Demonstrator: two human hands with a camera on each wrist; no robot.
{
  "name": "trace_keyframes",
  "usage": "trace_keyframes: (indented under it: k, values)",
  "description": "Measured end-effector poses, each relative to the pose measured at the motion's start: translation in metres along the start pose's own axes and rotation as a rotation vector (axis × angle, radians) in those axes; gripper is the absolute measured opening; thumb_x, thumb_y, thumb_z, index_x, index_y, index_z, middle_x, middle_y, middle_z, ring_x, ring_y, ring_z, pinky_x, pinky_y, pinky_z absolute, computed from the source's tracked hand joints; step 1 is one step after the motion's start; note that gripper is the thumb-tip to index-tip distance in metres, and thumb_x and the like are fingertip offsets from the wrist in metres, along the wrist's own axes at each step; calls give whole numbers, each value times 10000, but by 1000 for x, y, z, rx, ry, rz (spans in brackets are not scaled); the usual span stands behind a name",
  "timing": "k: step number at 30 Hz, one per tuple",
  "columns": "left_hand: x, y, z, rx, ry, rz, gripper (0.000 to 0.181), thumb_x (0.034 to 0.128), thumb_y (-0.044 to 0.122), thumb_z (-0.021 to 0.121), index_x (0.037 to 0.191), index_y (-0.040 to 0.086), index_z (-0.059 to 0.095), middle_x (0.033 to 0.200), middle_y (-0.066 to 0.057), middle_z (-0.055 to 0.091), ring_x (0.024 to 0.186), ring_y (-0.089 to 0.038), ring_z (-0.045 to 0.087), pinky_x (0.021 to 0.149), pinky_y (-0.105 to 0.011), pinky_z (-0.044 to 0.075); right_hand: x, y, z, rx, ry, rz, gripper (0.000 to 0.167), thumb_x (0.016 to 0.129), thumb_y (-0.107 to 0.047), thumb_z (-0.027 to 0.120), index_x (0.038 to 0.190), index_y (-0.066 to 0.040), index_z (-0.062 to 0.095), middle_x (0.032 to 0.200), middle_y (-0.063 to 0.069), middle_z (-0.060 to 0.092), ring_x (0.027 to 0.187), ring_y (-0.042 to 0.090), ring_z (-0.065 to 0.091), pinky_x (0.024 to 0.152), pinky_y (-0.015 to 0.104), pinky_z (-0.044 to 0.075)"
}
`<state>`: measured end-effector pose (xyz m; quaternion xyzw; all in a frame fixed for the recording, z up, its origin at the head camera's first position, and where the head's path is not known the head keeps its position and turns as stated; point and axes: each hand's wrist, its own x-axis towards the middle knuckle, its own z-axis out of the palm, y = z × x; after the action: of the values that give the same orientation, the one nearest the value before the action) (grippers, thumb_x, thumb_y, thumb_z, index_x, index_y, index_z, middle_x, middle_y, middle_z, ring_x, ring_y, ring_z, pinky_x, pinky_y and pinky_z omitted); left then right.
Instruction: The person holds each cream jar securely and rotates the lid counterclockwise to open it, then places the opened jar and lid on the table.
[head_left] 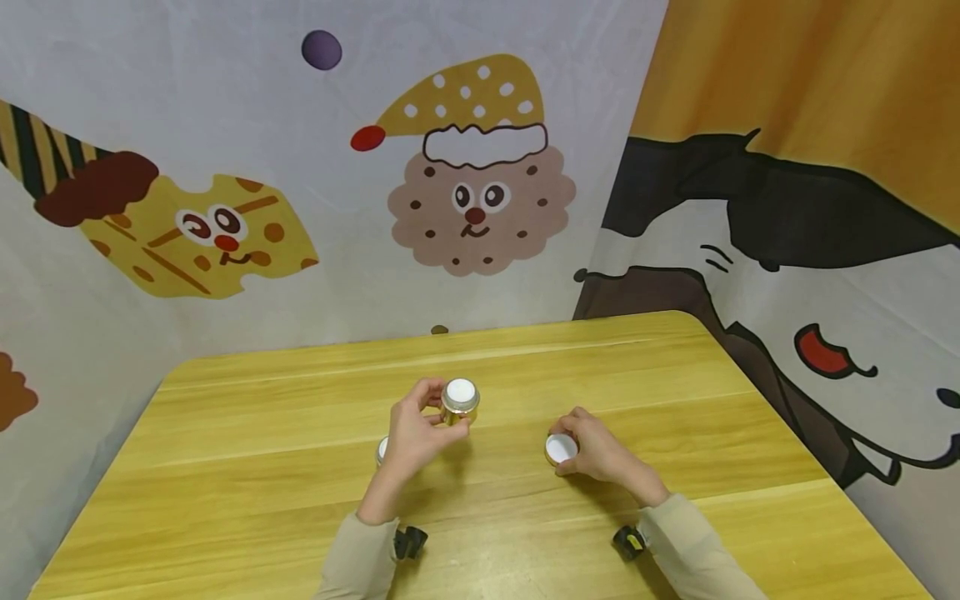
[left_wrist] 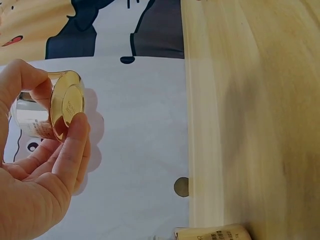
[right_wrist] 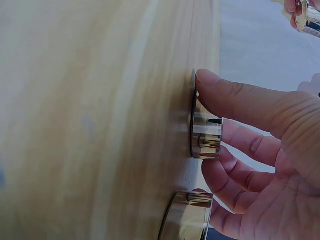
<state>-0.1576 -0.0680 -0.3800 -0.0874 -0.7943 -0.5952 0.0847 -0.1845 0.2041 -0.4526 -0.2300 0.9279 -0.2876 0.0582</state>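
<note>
In the head view my left hand [head_left: 414,429] grips a gold cosmetic jar [head_left: 460,402], raised above the table with its white top facing up. The left wrist view shows the jar's shiny gold base [left_wrist: 70,105], with thumb and fingers around it. My right hand [head_left: 600,450] holds a round lid [head_left: 561,449] at the tabletop, its white inside upward. From the right wrist, the lid's gold side wall [right_wrist: 206,137] shows between thumb and fingers. A second gold round piece [right_wrist: 187,220] stands beside it, hidden under the hand in the head view.
Another jar [head_left: 382,450] stands on the wooden table [head_left: 262,475], partly behind my left wrist; its printed gold side [left_wrist: 215,233] shows in the left wrist view. A cartoon-printed cloth [head_left: 337,275] hangs behind the table's far edge.
</note>
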Motion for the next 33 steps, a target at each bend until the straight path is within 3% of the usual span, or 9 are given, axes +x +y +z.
trace_keyframes:
  k: [4, 12, 19, 33]
  values:
    - [0, -2, 0, -1, -3, 7, 416, 664, -92, 706, 1066, -93, 597, 955, -197, 631, 876, -310, 575, 722, -409, 570, 0, 0, 0, 1, -1, -1, 421, 603, -78, 864, 948, -32, 628, 893, 62, 521, 808, 209, 521, 736, 416, 504]
    - [7, -39, 7, -5, 12, 20, 448, 649, -60, 753, 1074, -41, 609, 964, -150, 637, 882, -265, 581, 702, -334, 574, -1, 0, -1, 3, -9, 0, 424, 603, -78, 864, 946, -30, 620, 892, 64, 522, 807, 206, 517, 734, 414, 501]
    - [7, -43, 6, 39, 5, 48, 441, 635, -20, 754, 1047, -16, 598, 945, -132, 637, 856, -251, 586, 662, -281, 568, 0, 0, -1, 6, -12, 10, 424, 604, -81, 864, 948, -35, 619, 892, 61, 518, 809, 208, 517, 738, 415, 499]
    - [7, -51, 10, 245, -29, 12, 457, 585, 13, 791, 967, -3, 541, 837, -99, 606, 722, -179, 542, 604, -230, 487, 1, 1, 0, -2, -9, 17, 420, 606, -93, 866, 943, -46, 620, 889, 51, 515, 810, 204, 517, 745, 420, 498]
